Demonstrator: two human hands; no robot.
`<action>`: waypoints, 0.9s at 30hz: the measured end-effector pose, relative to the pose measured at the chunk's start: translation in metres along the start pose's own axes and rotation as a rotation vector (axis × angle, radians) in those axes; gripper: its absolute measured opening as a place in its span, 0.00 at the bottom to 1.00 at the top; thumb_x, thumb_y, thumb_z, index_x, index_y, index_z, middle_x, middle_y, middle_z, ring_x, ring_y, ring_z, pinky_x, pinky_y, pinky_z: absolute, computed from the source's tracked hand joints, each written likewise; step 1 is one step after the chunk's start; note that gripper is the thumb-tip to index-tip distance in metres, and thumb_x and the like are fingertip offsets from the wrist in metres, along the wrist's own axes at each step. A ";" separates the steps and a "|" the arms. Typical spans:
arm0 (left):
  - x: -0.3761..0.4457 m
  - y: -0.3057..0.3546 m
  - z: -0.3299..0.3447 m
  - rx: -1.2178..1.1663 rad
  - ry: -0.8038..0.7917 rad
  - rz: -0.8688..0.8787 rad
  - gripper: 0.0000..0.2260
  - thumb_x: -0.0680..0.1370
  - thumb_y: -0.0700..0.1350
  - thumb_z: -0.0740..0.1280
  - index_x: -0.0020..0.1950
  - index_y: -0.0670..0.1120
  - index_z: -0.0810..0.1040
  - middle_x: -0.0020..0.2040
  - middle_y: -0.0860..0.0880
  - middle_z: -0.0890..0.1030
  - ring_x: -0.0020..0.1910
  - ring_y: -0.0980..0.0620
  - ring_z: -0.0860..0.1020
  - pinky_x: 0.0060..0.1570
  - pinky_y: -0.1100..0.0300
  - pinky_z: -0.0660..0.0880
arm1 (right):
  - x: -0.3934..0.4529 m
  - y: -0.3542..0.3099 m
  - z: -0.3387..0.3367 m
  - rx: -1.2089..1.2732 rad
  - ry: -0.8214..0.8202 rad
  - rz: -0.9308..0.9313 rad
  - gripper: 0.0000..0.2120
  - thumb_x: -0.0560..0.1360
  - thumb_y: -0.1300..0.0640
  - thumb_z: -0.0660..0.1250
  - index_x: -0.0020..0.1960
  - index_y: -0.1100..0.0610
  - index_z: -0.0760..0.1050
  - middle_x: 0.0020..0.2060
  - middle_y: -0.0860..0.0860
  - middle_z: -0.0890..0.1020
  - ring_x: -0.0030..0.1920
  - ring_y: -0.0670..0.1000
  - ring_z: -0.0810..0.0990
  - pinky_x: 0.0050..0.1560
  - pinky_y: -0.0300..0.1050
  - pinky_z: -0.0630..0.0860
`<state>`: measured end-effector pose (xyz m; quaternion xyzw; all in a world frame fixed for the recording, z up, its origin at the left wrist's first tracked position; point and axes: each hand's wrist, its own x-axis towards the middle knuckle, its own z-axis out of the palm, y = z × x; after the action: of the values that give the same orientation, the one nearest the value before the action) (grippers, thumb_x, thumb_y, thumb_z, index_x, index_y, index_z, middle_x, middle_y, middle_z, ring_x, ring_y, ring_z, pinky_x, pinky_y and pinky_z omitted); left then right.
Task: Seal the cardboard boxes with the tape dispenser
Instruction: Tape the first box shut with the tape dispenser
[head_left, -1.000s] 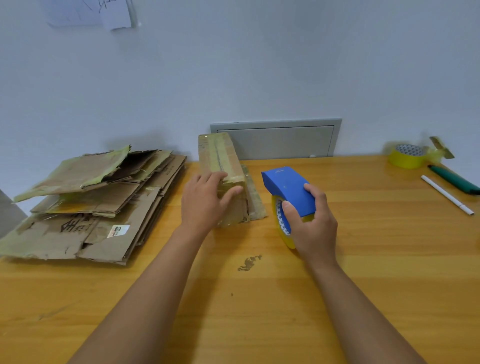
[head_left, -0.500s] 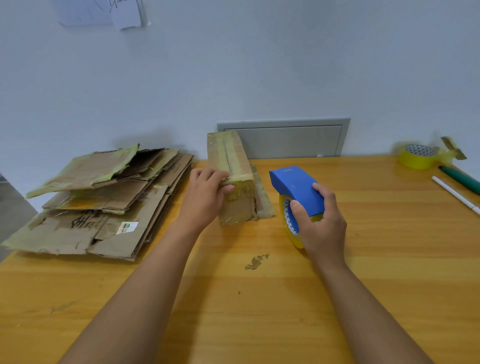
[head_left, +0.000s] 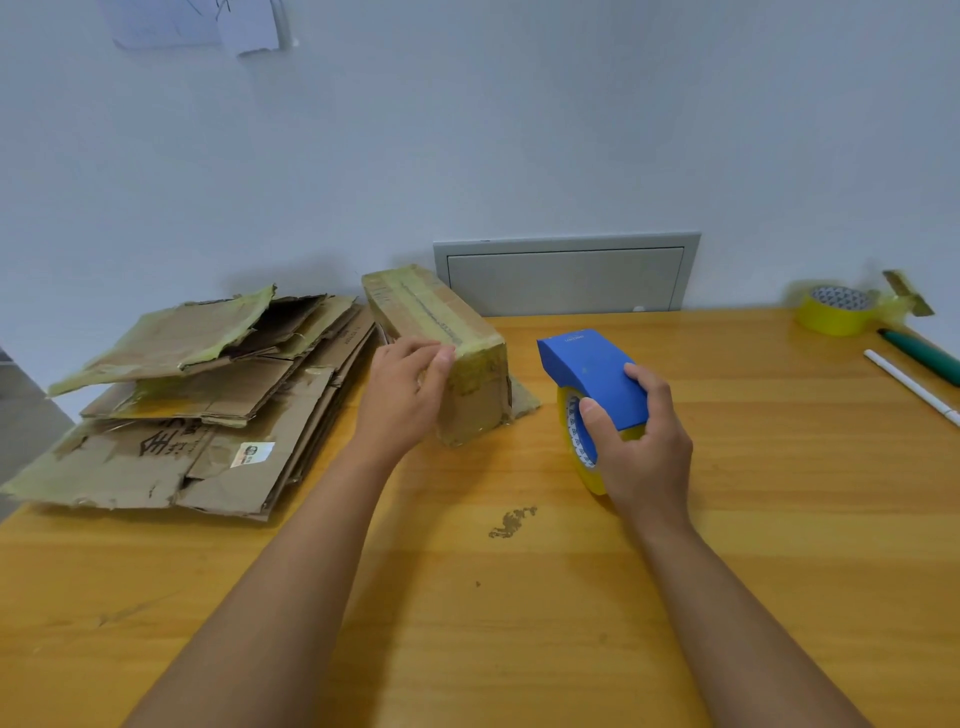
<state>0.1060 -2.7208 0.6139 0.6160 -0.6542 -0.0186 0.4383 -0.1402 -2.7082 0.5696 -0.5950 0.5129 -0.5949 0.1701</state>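
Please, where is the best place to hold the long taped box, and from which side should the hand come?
Probably across its narrow width, near the end facing the person. The box is long and slim, so thumb and fingers can span the two long sides. Come from above on the left, where the left hand already rests; the right hand holds the tape dispenser.

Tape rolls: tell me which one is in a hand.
The roll in the blue tape dispenser, gripped by the right hand; the spare yellow roll lies untouched far right.
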 end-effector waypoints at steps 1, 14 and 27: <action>0.003 -0.001 -0.002 -0.016 -0.020 -0.013 0.21 0.82 0.58 0.55 0.62 0.51 0.82 0.56 0.60 0.76 0.59 0.56 0.69 0.54 0.65 0.65 | 0.000 0.000 0.000 0.001 0.000 0.004 0.25 0.71 0.36 0.65 0.65 0.43 0.69 0.52 0.43 0.75 0.47 0.42 0.76 0.43 0.41 0.74; 0.013 -0.006 -0.021 0.117 -0.264 0.032 0.17 0.82 0.48 0.64 0.70 0.53 0.75 0.61 0.59 0.73 0.62 0.56 0.65 0.62 0.55 0.68 | 0.000 0.000 0.000 -0.003 -0.004 -0.010 0.26 0.71 0.35 0.64 0.65 0.43 0.68 0.53 0.43 0.75 0.47 0.41 0.75 0.41 0.36 0.71; 0.006 -0.017 -0.030 0.091 -0.343 0.054 0.23 0.81 0.39 0.64 0.75 0.54 0.70 0.75 0.56 0.68 0.76 0.56 0.61 0.68 0.49 0.71 | -0.001 0.000 0.000 0.007 0.004 0.008 0.24 0.72 0.39 0.67 0.66 0.43 0.69 0.52 0.41 0.74 0.46 0.41 0.75 0.42 0.42 0.74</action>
<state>0.1379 -2.7141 0.6256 0.6053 -0.7359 -0.0820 0.2922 -0.1399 -2.7078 0.5694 -0.5911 0.5136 -0.5972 0.1735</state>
